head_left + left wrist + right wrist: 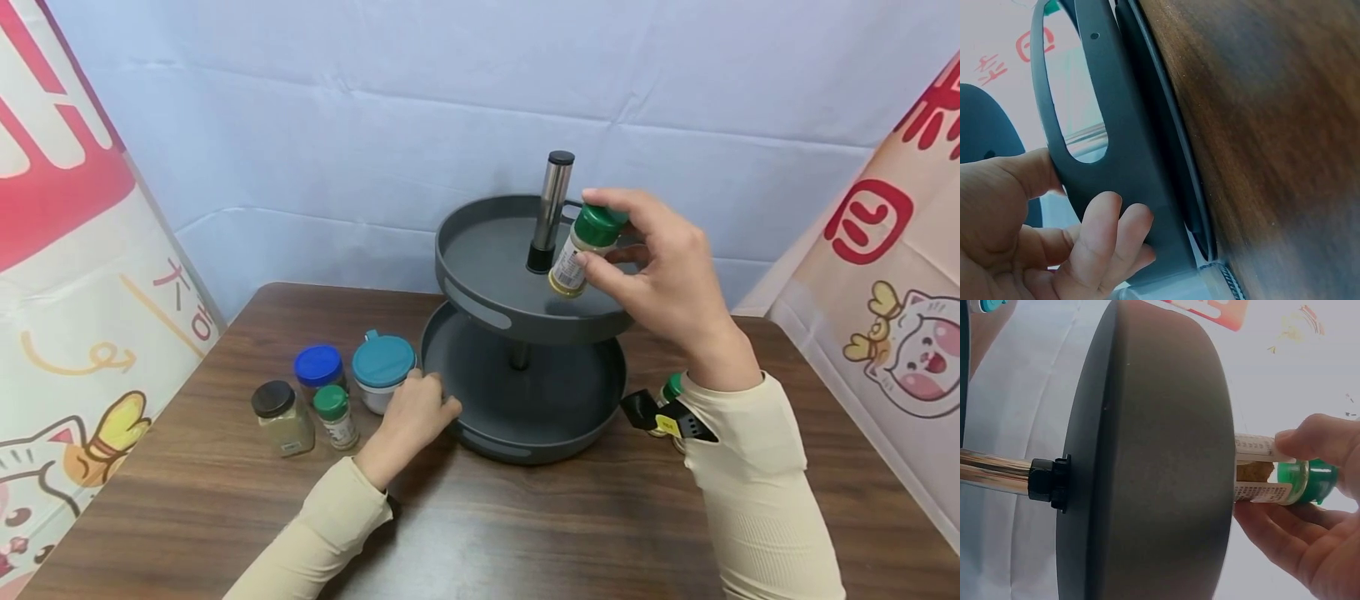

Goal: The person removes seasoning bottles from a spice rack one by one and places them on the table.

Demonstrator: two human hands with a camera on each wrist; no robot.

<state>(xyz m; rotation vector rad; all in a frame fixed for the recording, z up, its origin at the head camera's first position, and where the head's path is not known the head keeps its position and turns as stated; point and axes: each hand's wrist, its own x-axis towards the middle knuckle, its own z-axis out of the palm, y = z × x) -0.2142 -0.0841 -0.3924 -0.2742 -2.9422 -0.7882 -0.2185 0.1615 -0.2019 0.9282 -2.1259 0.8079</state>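
A spice jar with a green lid (597, 225) is held tilted by my right hand (663, 258) over the upper tray. In the right wrist view the spice jar (1257, 467) shows white labels and brown contents, its base hidden behind the tray wall. The grey two-tier rack (517, 454) has round trays around a metal post (555, 192). At the lower tray's left edge, my left hand (416, 408) grips the rim. In the left wrist view the left hand (1085, 231) has its fingers against the outer wall (1129, 169), beside a slotted handle.
Left of the rack stand a teal-lidded container (382, 362), a blue-lidded jar (318, 367), a green-lidded jar (335, 417) and a black-lidded jar (281, 417). Another green-lidded jar (672, 386) is partly hidden behind the right wrist. Wooden table (525, 533) lies below.
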